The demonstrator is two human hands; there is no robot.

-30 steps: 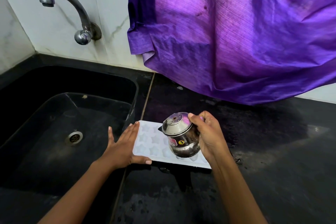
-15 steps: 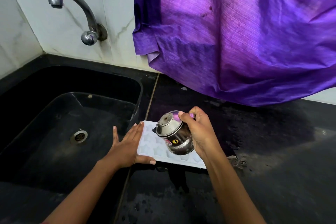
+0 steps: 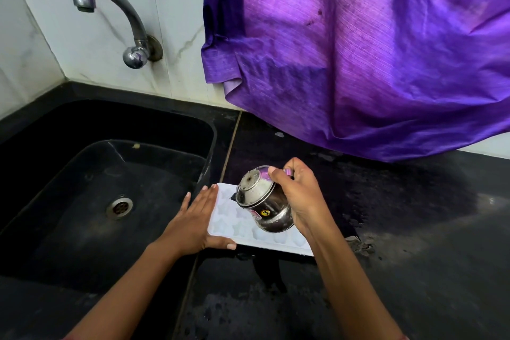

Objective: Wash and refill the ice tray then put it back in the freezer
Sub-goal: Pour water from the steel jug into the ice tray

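A white ice tray (image 3: 234, 225) with star-shaped cells lies flat on the black counter, just right of the sink. My left hand (image 3: 193, 222) rests against its left end, fingers stretched out and thumb along the tray's near edge. My right hand (image 3: 300, 203) grips a small steel pot (image 3: 262, 203) with a yellow sticker and holds it tilted over the middle of the tray, its mouth pointing left and down. The pot hides part of the tray's cells.
A black sink (image 3: 212, 141) with a metal drain (image 3: 119, 206) lies to the left, under a curved steel tap (image 3: 118, 11) on the white tiled wall. A purple cloth (image 3: 358, 58) hangs over the back of the wet black counter (image 3: 414, 229).
The pot has tipped a little further over the tray. My left hand stays at the tray's left end. The camera has shifted slightly.
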